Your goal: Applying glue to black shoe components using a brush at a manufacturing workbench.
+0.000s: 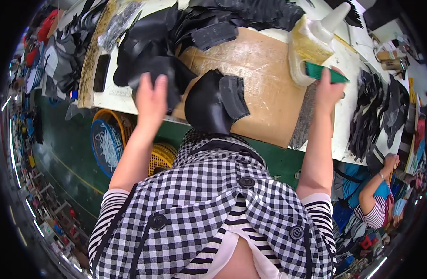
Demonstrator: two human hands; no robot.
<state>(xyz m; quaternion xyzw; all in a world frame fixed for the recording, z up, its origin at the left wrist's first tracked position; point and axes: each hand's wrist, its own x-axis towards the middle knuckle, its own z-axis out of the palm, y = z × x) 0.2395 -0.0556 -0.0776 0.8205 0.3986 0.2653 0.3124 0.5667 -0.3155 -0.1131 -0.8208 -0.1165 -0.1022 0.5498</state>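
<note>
My left hand (150, 100) is over the left part of the table, its thumb and fingers on a black leather-like piece (175, 73). Both are slightly blurred, and some of its fingers are hidden. In my right hand (329, 90) is a green flat tool (322, 73), perhaps a brush, held beside a yellow-stained plastic container (311, 42). Between my hands, a curved black piece (204, 104) lies at the front of the cardboard sheet (269, 107). A smaller dark grey strip (234, 97) rests on its right side.
Stacks of black pieces (255, 14) fill the table's far side, more (369, 111) its right. A phone (100, 73) lies at the left edge. Blue (96, 149) and yellow (161, 158) baskets stand below. At right, another person's arm (374, 188) reaches the table.
</note>
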